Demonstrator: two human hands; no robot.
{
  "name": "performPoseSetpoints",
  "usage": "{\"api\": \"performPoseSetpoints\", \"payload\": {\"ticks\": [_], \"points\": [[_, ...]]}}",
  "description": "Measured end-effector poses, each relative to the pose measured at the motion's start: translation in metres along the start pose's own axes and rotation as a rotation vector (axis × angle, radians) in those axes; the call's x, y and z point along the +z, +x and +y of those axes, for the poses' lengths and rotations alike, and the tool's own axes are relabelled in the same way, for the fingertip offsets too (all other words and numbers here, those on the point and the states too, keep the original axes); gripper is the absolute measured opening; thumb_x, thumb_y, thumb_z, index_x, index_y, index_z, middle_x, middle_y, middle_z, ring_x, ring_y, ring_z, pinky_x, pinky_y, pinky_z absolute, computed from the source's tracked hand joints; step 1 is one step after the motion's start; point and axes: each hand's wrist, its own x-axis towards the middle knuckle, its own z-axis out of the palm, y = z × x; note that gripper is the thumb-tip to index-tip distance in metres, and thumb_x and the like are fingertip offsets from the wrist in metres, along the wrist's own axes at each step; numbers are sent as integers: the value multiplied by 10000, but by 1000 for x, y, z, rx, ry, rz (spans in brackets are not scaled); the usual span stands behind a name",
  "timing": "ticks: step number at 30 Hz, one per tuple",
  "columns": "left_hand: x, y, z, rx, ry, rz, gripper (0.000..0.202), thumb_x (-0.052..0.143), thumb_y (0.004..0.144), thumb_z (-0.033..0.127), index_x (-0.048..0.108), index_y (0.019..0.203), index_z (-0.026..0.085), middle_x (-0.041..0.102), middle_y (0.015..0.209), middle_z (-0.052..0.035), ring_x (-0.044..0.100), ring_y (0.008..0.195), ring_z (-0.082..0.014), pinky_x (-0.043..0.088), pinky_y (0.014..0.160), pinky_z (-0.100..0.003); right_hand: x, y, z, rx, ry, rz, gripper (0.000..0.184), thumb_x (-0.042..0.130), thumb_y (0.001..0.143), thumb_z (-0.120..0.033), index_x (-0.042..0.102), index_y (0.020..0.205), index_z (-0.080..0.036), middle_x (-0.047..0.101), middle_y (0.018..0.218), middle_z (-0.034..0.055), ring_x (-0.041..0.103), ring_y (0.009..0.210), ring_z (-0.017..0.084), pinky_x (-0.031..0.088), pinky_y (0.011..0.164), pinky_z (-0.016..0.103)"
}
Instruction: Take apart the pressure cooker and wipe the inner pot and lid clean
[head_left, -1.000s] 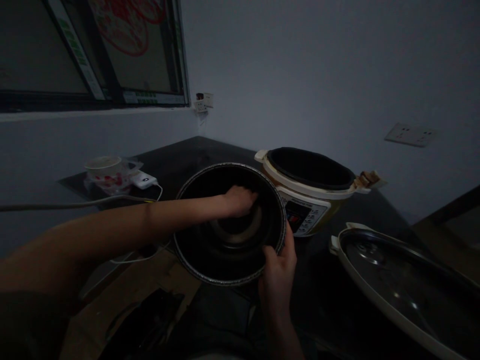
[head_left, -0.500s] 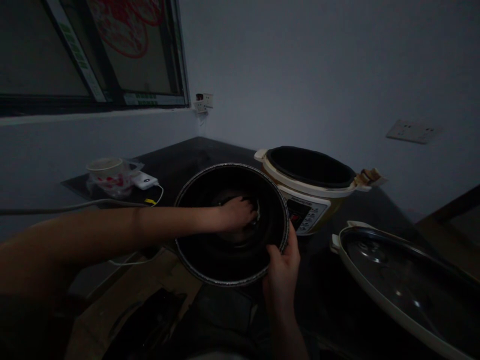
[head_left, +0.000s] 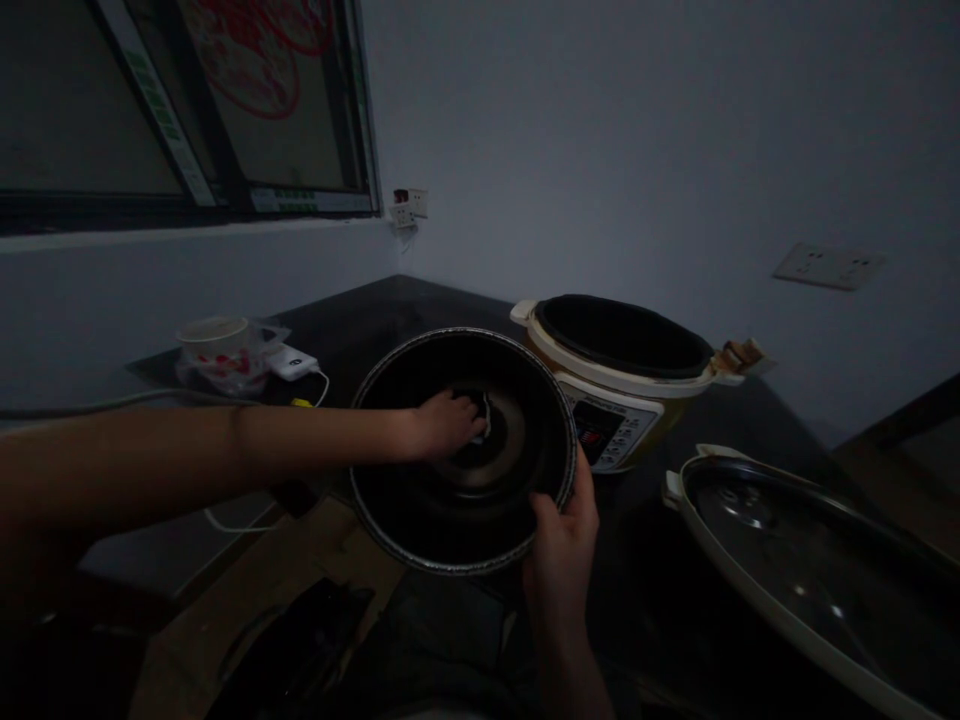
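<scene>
A round black inner pot (head_left: 517, 490) is tipped toward me at the counter's near edge, its rim worn and silvery. My right hand (head_left: 564, 525) grips the pot's right rim, thumb inside and fingers round the outside. Reaching in from the left, my left hand (head_left: 450, 425) is inside the pot, its fingers curled and pressed on a small cloth (head_left: 484, 412) against the bottom. Only a dark patch with a pale edge shows of the cloth; the rest is under the fingers. Behind the pot stands an electric pressure cooker (head_left: 611, 400), its top uncovered.
The cooker's lid (head_left: 795, 560) is at the right. A white bowl in a plastic bag (head_left: 217, 350) and a white plug-in device with a cable (head_left: 292, 362) are at the back left of the dark counter (head_left: 397, 305). Sockets (head_left: 829, 265) are on the wall.
My left hand has slid leftward across the pot's bottom with the cloth. My right hand keeps its hold on the rim, and the pot is nearly still.
</scene>
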Motion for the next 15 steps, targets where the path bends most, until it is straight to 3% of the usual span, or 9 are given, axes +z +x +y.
{"api": "performPoseSetpoints", "payload": {"ticks": [3, 5, 11, 15], "points": [[-11, 10, -18, -88, 9, 28, 370, 537, 843, 110, 573, 1209, 69, 638, 1155, -242, 606, 1082, -352, 483, 842, -455, -1, -1, 1, -31, -32, -23, 675, 534, 712, -130, 489, 1375, -247, 524, 1407, 59, 457, 1320, 258, 345, 1109, 479], [-13, 13, -18, -76, 1, 33, 389, 567, 833, 132, 569, 1215, 64, 641, 1144, -244, 610, 1066, -358, 496, 819, -454, 0, -1, 2, -48, -36, -40, 681, 523, 720, -123, 477, 1388, -248, 519, 1411, 59, 462, 1317, 253, 346, 1109, 468], [10, -1, 27, 180, -33, -32, 435, 703, 784, 252, 600, 1204, 205, 651, 1212, -124, 583, 1125, -285, 475, 873, -402, -1, 2, 5, -51, -19, -36, 695, 520, 709, -121, 472, 1390, -250, 527, 1404, 56, 469, 1311, 261, 357, 1099, 480], [19, -5, 34, 228, -12, -37, 448, 735, 764, 235, 607, 1193, 233, 670, 1186, -95, 592, 1110, -259, 463, 882, -383, -2, 1, 6, -35, -35, -20, 690, 527, 713, -128, 475, 1388, -262, 523, 1406, 51, 463, 1313, 262, 348, 1103, 488]]}}
